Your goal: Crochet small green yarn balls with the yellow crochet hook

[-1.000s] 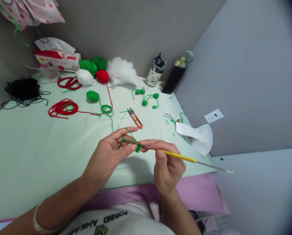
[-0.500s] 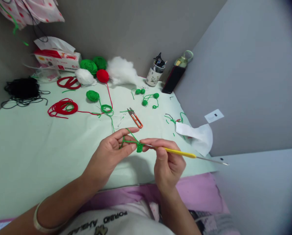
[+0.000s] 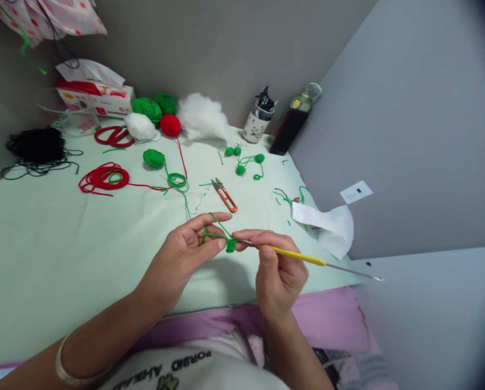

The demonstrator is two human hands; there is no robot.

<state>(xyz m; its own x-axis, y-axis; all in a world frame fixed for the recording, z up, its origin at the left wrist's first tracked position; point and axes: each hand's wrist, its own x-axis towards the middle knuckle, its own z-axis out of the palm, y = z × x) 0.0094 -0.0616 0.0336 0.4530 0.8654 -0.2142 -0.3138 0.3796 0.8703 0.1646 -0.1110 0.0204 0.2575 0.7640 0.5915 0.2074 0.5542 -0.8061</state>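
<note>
Between both hands is a small green crochet piece (image 3: 231, 246). My left hand (image 3: 191, 244) pinches its left edge between thumb and fingers, with green yarn (image 3: 218, 221) stretched over the raised index finger. My right hand (image 3: 280, 265) is closed around the yellow grip of a crochet hook (image 3: 299, 255). The hook's working tip meets the top of the piece, and its other metal end points right. Just beyond the hands lie orange thread snips (image 3: 225, 196), blades apart. A green yarn ball (image 3: 154, 158) sits farther back, its strand running toward my left hand.
Behind are red scissors (image 3: 114, 137), a red yarn ball (image 3: 170, 125), white stuffing (image 3: 204, 116) and a tissue pack (image 3: 98, 97). Small green crocheted balls (image 3: 240, 170) lie near a pen jar (image 3: 257, 123) and a dark bottle (image 3: 290, 124). White paper (image 3: 327, 227) rests against the right wall.
The hook has tilted slightly, its free end now lower and farther right. The green piece has turned a little in my fingers. Both hands stay nearly in place.
</note>
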